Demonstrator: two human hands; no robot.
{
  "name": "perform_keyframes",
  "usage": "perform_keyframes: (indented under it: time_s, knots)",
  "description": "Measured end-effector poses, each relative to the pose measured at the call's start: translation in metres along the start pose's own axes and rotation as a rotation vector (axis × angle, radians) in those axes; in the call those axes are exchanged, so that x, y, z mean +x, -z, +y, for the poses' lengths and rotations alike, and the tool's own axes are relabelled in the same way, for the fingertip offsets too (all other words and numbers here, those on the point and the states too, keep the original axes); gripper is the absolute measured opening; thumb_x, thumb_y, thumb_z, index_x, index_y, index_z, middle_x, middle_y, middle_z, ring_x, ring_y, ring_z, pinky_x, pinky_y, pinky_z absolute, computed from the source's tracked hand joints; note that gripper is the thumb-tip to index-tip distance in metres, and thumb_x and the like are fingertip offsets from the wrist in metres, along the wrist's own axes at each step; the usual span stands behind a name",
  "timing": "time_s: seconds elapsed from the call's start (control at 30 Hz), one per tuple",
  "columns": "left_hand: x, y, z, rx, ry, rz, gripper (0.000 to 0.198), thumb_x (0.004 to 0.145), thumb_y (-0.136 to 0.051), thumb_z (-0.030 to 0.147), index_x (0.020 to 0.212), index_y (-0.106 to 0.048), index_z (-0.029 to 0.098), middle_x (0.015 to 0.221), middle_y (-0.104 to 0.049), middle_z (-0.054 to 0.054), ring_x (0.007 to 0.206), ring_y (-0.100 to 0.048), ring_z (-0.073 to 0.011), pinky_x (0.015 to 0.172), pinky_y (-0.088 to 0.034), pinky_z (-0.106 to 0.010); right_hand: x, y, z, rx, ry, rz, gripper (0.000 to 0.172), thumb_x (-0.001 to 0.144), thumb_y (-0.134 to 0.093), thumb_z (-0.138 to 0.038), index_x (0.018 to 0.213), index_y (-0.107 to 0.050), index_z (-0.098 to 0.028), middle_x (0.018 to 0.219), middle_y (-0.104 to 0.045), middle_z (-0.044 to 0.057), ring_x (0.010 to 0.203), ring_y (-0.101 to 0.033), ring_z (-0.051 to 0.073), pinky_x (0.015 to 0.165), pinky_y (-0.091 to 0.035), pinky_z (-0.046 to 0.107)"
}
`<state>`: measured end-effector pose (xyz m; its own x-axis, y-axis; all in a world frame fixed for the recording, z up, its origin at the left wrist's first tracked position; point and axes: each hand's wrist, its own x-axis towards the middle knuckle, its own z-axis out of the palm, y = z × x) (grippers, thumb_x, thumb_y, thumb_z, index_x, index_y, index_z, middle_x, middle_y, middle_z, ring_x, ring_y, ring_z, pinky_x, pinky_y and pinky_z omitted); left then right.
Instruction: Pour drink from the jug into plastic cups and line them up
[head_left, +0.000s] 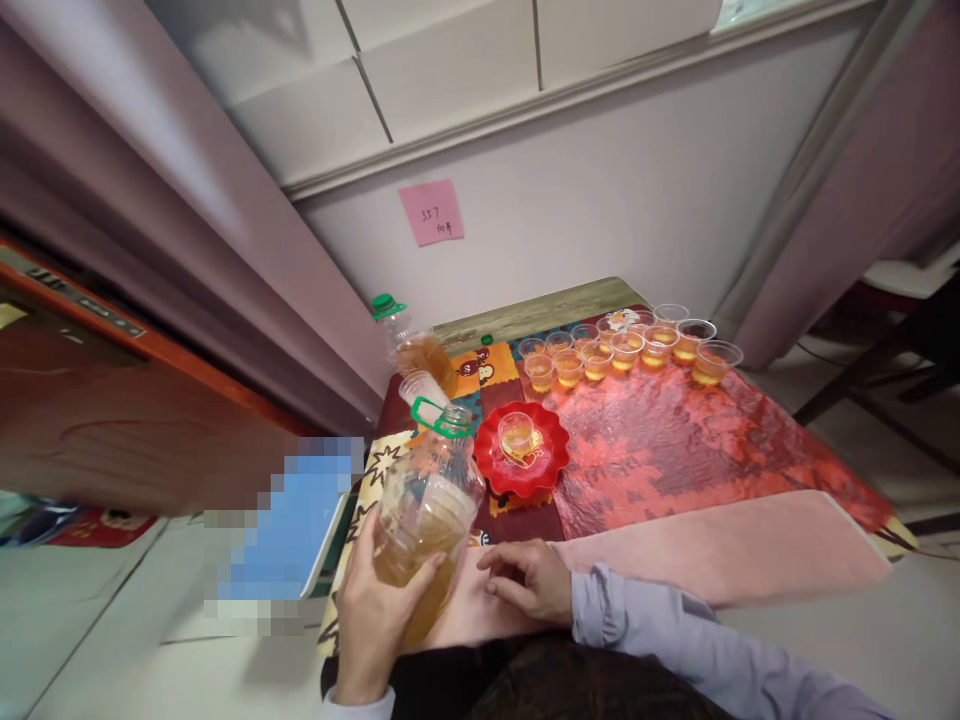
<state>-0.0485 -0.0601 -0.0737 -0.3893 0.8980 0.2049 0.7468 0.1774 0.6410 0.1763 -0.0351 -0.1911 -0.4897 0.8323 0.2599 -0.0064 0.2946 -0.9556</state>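
Note:
My left hand (382, 600) is wrapped round a large clear plastic bottle (439, 510), uncapped, with a green ring handle at its neck and amber liquid inside. The bottle leans slightly at the near left of the table. My right hand (529, 580) rests by the table's near edge, fingers loosely bent and apart, holding nothing. Beyond the hands, a red scalloped plate (487, 455) bears one clear plastic cup (516, 434) with a little amber liquid.
Rows of clear cups (626, 350) with amber liquid stand at the back right. A second bottle (420, 350), green-capped, stands back left by a stack of cups (424, 388). A green cap (488, 340) lies near the wall. Pink paper (720, 550) covers the near edge.

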Motion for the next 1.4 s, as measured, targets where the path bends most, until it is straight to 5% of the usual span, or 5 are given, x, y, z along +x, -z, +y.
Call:
perform_keyframes:
  time_s: [0.3, 0.5, 0.63, 0.8, 1.4]
  knots:
    - [-0.029, -0.001, -0.017, 0.052, -0.018, 0.09, 0.11, 0.069, -0.075, 0.082, 0.156, -0.048, 0.021, 0.156, -0.06, -0.018, 0.141, -0.061, -0.038, 0.122, -0.048, -0.052, -0.004, 0.036, -0.026, -0.092, -0.009, 0.114, 0.023, 0.097, -0.065, -0.037, 0.106, -0.08, -0.023, 0.088, -0.082, 0.006, 0.071, -0.075, 0.02, 0.066, -0.057, 0.029]
    - [-0.034, -0.005, -0.024, 0.067, -0.074, 0.114, 0.113, 0.072, -0.07, 0.086, 0.158, -0.046, 0.017, 0.156, -0.059, -0.022, 0.142, -0.06, -0.0395, 0.122, -0.046, -0.053, 0.053, 0.113, -0.046, -0.488, -0.033, 0.325, 0.031, 0.101, -0.064, -0.047, 0.117, -0.076, -0.023, 0.092, -0.08, 0.007, 0.078, -0.075, 0.023, 0.075, -0.059, 0.035]
    - [-0.036, -0.007, -0.029, 0.064, -0.098, 0.141, 0.113, 0.074, -0.067, 0.087, 0.159, -0.044, 0.018, 0.157, -0.059, -0.021, 0.141, -0.061, -0.0386, 0.121, -0.047, -0.052, 0.096, 0.141, -0.03, -0.808, -0.026, 0.28, 0.056, 0.091, -0.076, -0.06, 0.127, -0.071, -0.017, 0.13, -0.074, 0.019, 0.12, -0.071, 0.036, 0.104, -0.055, 0.051]
    - [-0.038, -0.009, -0.032, 0.065, -0.139, 0.151, 0.117, 0.074, -0.067, 0.088, 0.161, -0.042, 0.014, 0.153, -0.062, -0.023, 0.132, -0.066, -0.0383, 0.117, -0.05, -0.053, 0.121, 0.134, -0.006, -1.022, -0.129, 0.217, 0.082, 0.076, -0.087, -0.066, 0.136, -0.067, -0.014, 0.16, -0.051, 0.029, 0.149, -0.048, 0.045, 0.122, -0.034, 0.068]
    - [-0.026, -0.006, -0.033, 0.073, 0.018, 0.072, 0.117, 0.067, -0.069, 0.086, 0.162, -0.04, 0.023, 0.159, -0.057, -0.018, 0.139, -0.061, -0.0422, 0.121, -0.047, -0.058, 0.129, 0.13, -0.024, -0.949, -0.094, 0.22, 0.06, 0.075, -0.09, -0.053, 0.118, -0.07, -0.017, 0.168, -0.043, 0.027, 0.158, -0.036, 0.045, 0.125, -0.007, 0.08]
